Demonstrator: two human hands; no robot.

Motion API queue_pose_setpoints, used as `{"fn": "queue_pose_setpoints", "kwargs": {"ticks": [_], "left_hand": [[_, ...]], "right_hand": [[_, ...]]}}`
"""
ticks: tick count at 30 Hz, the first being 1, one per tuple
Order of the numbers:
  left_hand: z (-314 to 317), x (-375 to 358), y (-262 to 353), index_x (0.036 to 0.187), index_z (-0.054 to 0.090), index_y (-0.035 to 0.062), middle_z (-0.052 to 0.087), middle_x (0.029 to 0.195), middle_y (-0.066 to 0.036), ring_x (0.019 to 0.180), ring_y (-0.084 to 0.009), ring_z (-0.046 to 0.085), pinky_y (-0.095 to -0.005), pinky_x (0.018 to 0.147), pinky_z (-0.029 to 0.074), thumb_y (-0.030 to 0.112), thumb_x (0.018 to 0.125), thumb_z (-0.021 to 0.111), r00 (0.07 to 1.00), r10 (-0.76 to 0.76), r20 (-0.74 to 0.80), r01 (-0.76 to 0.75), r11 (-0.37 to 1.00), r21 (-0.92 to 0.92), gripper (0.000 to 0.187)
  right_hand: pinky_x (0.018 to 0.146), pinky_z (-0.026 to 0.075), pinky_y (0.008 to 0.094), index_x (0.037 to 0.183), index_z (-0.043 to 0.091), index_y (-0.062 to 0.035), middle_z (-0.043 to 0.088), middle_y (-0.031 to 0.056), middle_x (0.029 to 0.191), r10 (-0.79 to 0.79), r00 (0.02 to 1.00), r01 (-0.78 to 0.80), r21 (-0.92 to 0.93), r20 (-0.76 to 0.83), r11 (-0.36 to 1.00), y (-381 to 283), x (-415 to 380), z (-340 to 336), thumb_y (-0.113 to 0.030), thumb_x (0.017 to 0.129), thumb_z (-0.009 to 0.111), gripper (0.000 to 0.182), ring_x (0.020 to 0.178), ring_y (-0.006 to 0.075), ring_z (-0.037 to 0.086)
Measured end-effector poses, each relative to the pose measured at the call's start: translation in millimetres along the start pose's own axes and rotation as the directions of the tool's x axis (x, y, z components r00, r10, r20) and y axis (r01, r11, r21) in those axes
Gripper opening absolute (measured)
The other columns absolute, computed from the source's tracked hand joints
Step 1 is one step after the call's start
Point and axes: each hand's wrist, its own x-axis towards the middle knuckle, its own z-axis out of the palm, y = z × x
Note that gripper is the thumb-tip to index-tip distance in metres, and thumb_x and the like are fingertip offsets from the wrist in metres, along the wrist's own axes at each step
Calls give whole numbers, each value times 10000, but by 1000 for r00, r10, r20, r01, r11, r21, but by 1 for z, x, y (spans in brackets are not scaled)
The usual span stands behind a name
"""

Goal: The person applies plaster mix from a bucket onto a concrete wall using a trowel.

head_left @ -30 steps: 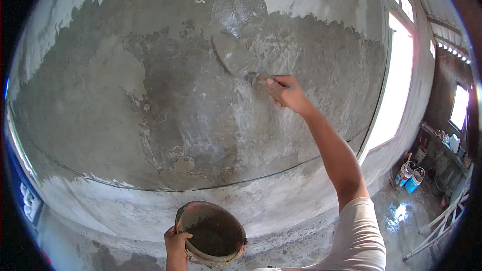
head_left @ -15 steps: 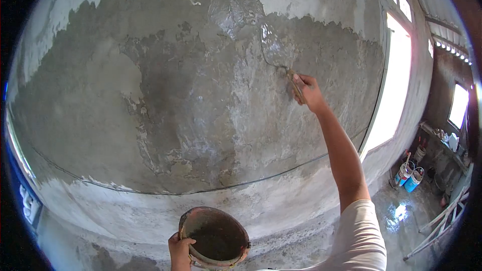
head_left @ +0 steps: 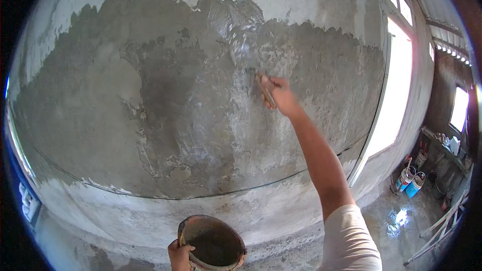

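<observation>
My right hand (head_left: 278, 94) is wrapped round the wooden handle of a trowel (head_left: 243, 50), whose shiny blade is blurred against the wall. Dark, wet plaster (head_left: 165, 80) covers much of the wall, with rough patches around the blade. At the bottom, my left hand (head_left: 180, 256) grips the left rim of a bucket (head_left: 213, 243), its thumb over the edge. The bucket is tilted, and its inside looks dark; what it holds is hard to make out.
A bright window opening (head_left: 394, 90) is at the right of the wall. Farther right, buckets (head_left: 414, 184) stand on the wet floor near a shelf (head_left: 444, 145) and pale metal bars (head_left: 442, 231). A cable (head_left: 241, 190) runs across the lower wall.
My right hand and the trowel have moved left and slightly down along the wall. The bucket in my left hand has shifted slightly down and left in view.
</observation>
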Motion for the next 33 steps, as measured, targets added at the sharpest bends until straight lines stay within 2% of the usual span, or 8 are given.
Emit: {"fn": "queue_pose_setpoints", "kwargs": {"ticks": [3, 8, 14, 21, 24, 26, 31, 33], "left_hand": [[13, -20, 21, 916, 670, -29, 662, 766, -89, 639, -219, 596, -297, 687, 403, -116, 664, 652, 999, -39, -13, 40, 998, 48, 268], [4, -4, -10, 1003, 713, -55, 733, 887, -119, 726, -268, 678, -414, 661, 534, -102, 632, 676, 1000, -30, -7, 30, 999, 13, 376], [17, -4, -10, 978, 723, -45, 730, 877, -114, 723, -262, 670, -419, 649, 520, -108, 616, 678, 1000, -14, -22, 15, 999, 44, 370], [19, 2, -32, 986, 701, -68, 714, 879, -119, 760, -275, 657, -402, 685, 514, -116, 605, 677, 999, 54, -6, -54, 998, -26, 385], [30, -20, -5, 956, 689, -48, 701, 870, -86, 746, -185, 634, -329, 688, 478, -93, 671, 666, 994, -79, -73, 89, 984, 152, 289], [25, -14, -19, 983, 699, -53, 699, 887, -85, 757, -184, 633, -334, 697, 501, -81, 680, 678, 998, 63, 2, -63, 997, 40, 304], [18, -19, -4, 1098, 701, -75, 712, 941, -101, 819, -209, 654, -361, 763, 542, -79, 702, 669, 997, 39, 68, -41, 999, 27, 397], [21, -28, 14, 1108, 702, -72, 720, 953, -116, 840, -208, 661, -348, 789, 537, -88, 682, 656, 999, -7, 35, 6, 1000, 10, 429]], "right_hand": [[426, 398, 303, 841, 616, -27, 554, 38, 639, 81, 989, -74, -62, 121, 995, 42, -51, -5, -489, 1008, 583, 492, 477, 137, 500], [429, 404, 298, 892, 630, -24, 567, 36, 665, 139, 973, -131, -55, 185, 990, 50, -98, -24, -476, 1016, 568, 472, 485, 132, 505], [427, 419, 316, 828, 642, -7, 562, 51, 618, -212, 976, 205, 118, 51, 972, -28, 4, -8, -452, 1023, 566, 492, 488, 129, 519], [416, 401, 303, 937, 689, 11, 554, 35, 623, -16, 974, 53, -156, 228, 986, -10, -1, 46, -491, 971, 633, 507, 482, 112, 501], [420, 387, 287, 1077, 715, -12, 540, 14, 627, 111, 952, -74, -140, 284, 987, 41, -50, 38, -490, 973, 644, 494, 484, 93, 486], [425, 380, 280, 1145, 708, -20, 531, -1, 627, 154, 930, -132, -88, 333, 987, 70, -85, 23, -464, 987, 639, 476, 481, 84, 471], [469, 402, 260, 1155, 695, -9, 544, 2, 645, 242, 847, -258, -31, 472, 966, 83, -193, -8, -347, 983, 680, 380, 521, 66, 479], [513, 453, 287, 1093, 700, -61, 623, 50, 688, 13, 835, 95, -168, 550, 981, 94, -224, -10, -266, 947, 705, 253, 571, 98, 559]]}}
